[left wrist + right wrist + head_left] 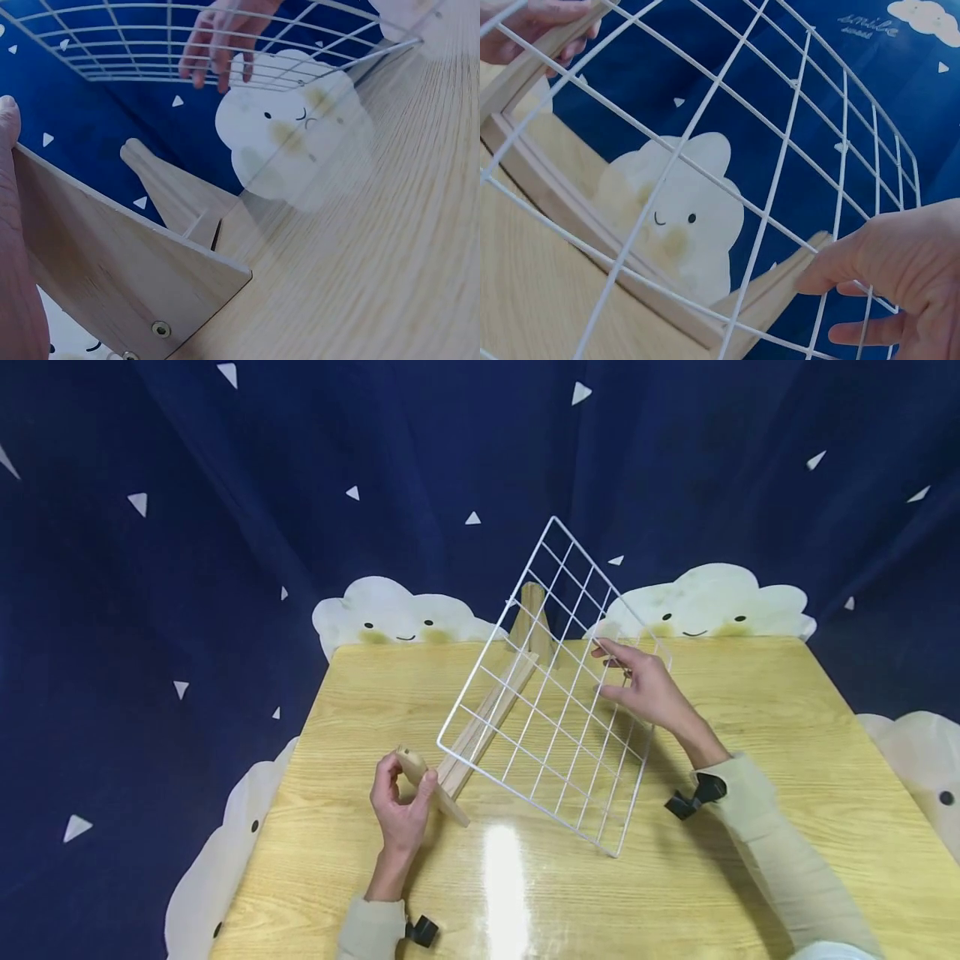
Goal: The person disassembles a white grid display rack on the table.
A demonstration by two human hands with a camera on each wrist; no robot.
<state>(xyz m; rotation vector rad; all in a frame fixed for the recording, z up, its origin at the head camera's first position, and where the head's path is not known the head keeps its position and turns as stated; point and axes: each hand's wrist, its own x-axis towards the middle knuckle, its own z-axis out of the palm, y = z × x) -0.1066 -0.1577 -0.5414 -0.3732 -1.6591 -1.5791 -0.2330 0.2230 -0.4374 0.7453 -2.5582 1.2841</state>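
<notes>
My left hand (402,806) grips the near wooden end piece (412,766) of a wooden stand between thumb and fingers. Two bolts show low on that end piece in the left wrist view. A wooden crossbar (452,777) runs along the table to the far end piece (172,187), which is partly behind wires in the head view. Above the stand, a white wire grid panel (527,799) is tilted in the air. My right hand (647,687) holds the grid near its right side, its thumb and fingers around the wires; some fingertips are hidden.
The stand rests on a light wooden table (765,735). A dark blue curtain (420,427) with white triangles and smiling clouds (408,610) hangs at the table's back and sides. Small black devices sit on the left wrist (424,931) and right wrist (697,797).
</notes>
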